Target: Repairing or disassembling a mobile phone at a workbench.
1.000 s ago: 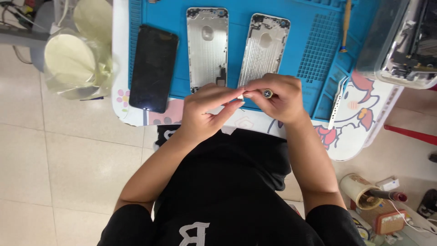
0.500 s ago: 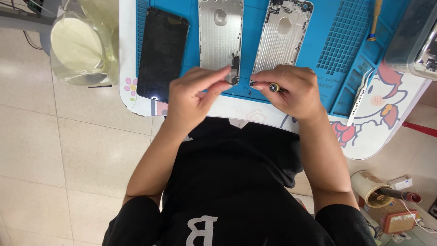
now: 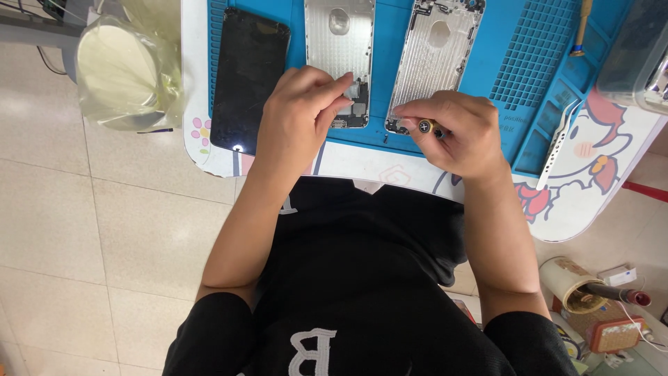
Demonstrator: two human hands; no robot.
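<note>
My left hand (image 3: pixel 300 113) rests at the lower end of a silver phone housing (image 3: pixel 339 43) on the blue work mat (image 3: pixel 529 63), its fingertips pinching a small pale part by the housing's dark lower components. My right hand (image 3: pixel 456 132) is closed around a small screwdriver (image 3: pixel 426 126), whose round end cap faces the camera. That hand sits at the bottom edge of a second silver phone housing (image 3: pixel 435 56). A black phone screen (image 3: pixel 249 76) lies to the left of both housings.
A bin lined with a clear bag (image 3: pixel 125 73) stands left of the table. A yellow-handled tool (image 3: pixel 581 28) and a white strip (image 3: pixel 557 143) lie at the mat's right. A clear box (image 3: pixel 637 56) sits far right. Floor clutter (image 3: pixel 598 306) is lower right.
Both hands moved forward from the table's front edge onto the mat. My left hand now reaches the first housing's lower end; my right hand carried the screwdriver to the second housing.
</note>
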